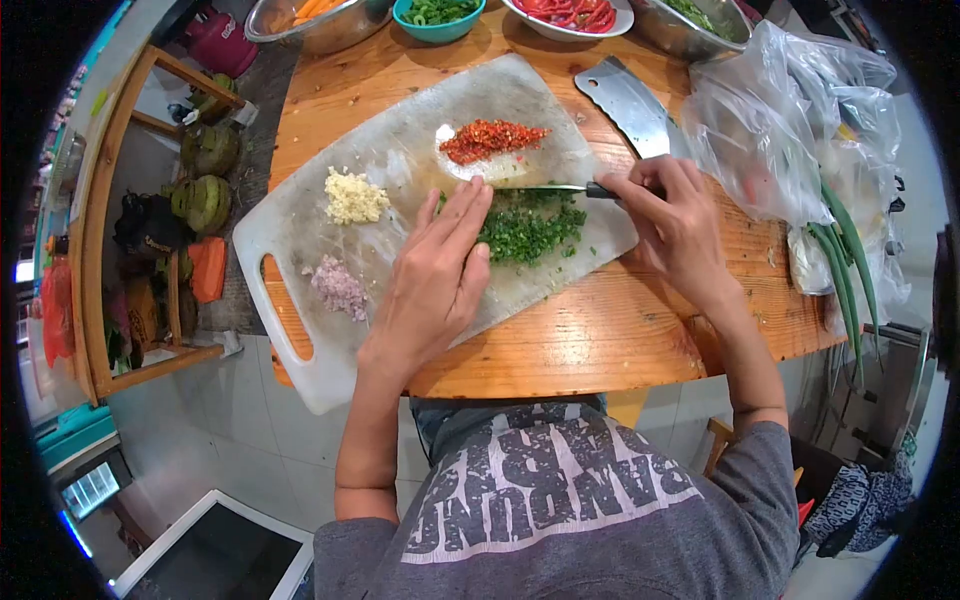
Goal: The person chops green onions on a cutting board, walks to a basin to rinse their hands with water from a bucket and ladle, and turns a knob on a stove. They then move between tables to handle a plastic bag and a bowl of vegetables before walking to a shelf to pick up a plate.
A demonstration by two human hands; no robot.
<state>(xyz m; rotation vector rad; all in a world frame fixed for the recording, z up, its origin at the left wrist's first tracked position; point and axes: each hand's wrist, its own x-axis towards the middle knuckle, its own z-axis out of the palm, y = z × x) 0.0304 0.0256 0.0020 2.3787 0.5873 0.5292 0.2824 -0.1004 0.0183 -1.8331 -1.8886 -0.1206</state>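
Observation:
A grey-white cutting board point(390, 135) lies slantwise on the wooden table, its handle slot at the left. My right hand point(685, 225) is closed around the black handle of a knife point(545, 187), whose blade lies level along the top edge of finely chopped greens point(535, 235). My left hand point(430, 275) is flat with fingers stretched out, its fingertips right at the knife's tip and its thumb beside the greens. Chopped red chili point(490, 140) sits above the blade. To the left are heaps of minced garlic point(355, 197) and chopped shallot point(338, 288).
A cleaver point(630, 105) lies right of the board. Along the back stand a teal bowl point(437, 28) of greens, a white bowl point(575, 25) of red chilies and metal bowls. Plastic bags point(770, 120) and long green onion leaves point(845, 265) are at the right edge.

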